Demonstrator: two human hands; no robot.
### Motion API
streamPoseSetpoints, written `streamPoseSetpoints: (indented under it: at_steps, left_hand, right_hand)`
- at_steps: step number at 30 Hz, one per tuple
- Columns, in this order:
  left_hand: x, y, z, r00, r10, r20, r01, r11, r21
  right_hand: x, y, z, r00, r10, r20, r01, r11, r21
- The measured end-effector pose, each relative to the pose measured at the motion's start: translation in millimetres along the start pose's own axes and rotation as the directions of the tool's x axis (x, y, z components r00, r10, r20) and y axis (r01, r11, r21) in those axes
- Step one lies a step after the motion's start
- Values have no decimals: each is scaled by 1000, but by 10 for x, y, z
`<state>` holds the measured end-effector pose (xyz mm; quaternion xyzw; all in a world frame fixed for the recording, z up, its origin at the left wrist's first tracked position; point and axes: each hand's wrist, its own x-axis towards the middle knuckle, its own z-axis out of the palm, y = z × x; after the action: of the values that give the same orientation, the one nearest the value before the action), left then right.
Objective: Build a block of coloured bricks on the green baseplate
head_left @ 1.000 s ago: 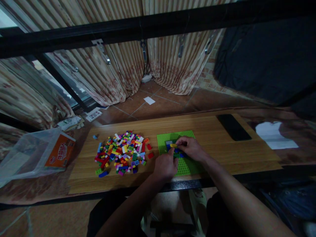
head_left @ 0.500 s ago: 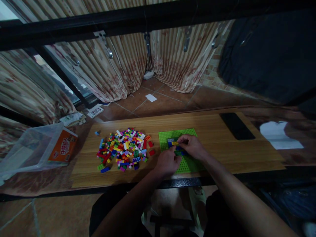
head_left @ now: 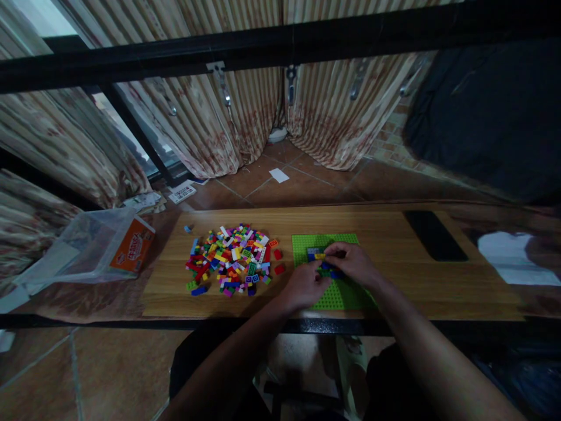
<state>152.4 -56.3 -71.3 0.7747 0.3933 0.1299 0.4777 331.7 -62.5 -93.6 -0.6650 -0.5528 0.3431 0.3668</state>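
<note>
A green studded baseplate (head_left: pixel 346 298) lies on the wooden board, with blue and grey bricks (head_left: pixel 312 252) on its left part. My right hand (head_left: pixel 350 260) pinches a yellow brick (head_left: pixel 319 256) over those bricks, thumb and forefinger at its right end. From the front left, my left hand (head_left: pixel 307 285) reaches in with its fingertips close together beside the same bricks. Whether those fingertips grip a piece is hidden. Both hands cover part of the plate and some of the blue bricks.
A pile of mixed toy bricks (head_left: pixel 232 263) lies left of the baseplate on the wooden board (head_left: pixel 385 292). Toward the right is a black phone (head_left: pixel 435 235), with white paper (head_left: pixel 517 257) beyond. A clear plastic box (head_left: pixel 94 240) stands at the left. A black bar (head_left: pixel 254 44) crosses above.
The whole view has shifted, so things appear farther right. Both hands stay at the same bricks on the baseplate, the right still holding the yellow brick.
</note>
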Motion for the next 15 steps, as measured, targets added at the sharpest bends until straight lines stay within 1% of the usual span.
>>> streamPoseSetpoints:
  at_steps: [5,15]
  left_hand:
    - [27,-20,46,999,-33,-33,32,999,-28]
    - [20,2,82,1000,-25,-17,25,1000,-19]
  right_hand:
    - [9,18,39,999,0,-32,-2,998,-64]
    - [4,45,60,999,-4,-49,-2,994,-110]
